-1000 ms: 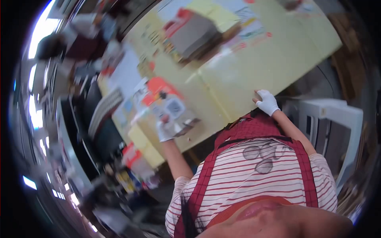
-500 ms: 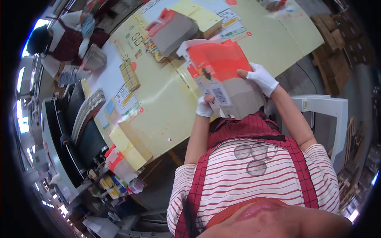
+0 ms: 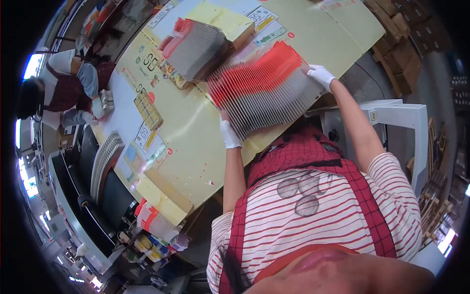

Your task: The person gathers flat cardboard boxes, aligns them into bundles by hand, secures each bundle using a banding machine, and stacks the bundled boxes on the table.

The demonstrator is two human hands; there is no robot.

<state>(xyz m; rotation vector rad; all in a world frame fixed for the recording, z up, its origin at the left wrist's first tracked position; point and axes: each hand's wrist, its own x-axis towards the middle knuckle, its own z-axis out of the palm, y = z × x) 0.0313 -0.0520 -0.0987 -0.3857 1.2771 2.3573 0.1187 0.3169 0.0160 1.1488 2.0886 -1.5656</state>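
Observation:
A thick stack of printed sheets (image 3: 267, 90), red along the far side and grey-white nearer me, lies at the front edge of the table with its edges spread in steps. My left hand (image 3: 229, 133), in a white glove with bare fingertips, grips the stack's left side, its fingers partly hidden. At the right end, my gloved right hand (image 3: 320, 77) is closed on the far corner. Just beyond lies a similar fanned stack (image 3: 196, 49), red and grey, apart from the one I hold.
Cream blocks (image 3: 164, 196) stand at the table's (image 3: 191, 147) left corner. A yellowish bundle (image 3: 148, 110) lies left of centre. Another fanned stack (image 3: 105, 157) sits on the dark machine (image 3: 83, 179) at left. A co-worker (image 3: 73, 88) handles a small bundle across the table. A white machine frame (image 3: 396, 110) stands at right.
The held stack, earlier raised and compact with a barcode face showing, is now lower on the table and fanned into steps. My left hand has moved left. The co-worker's bundle has shifted left and down.

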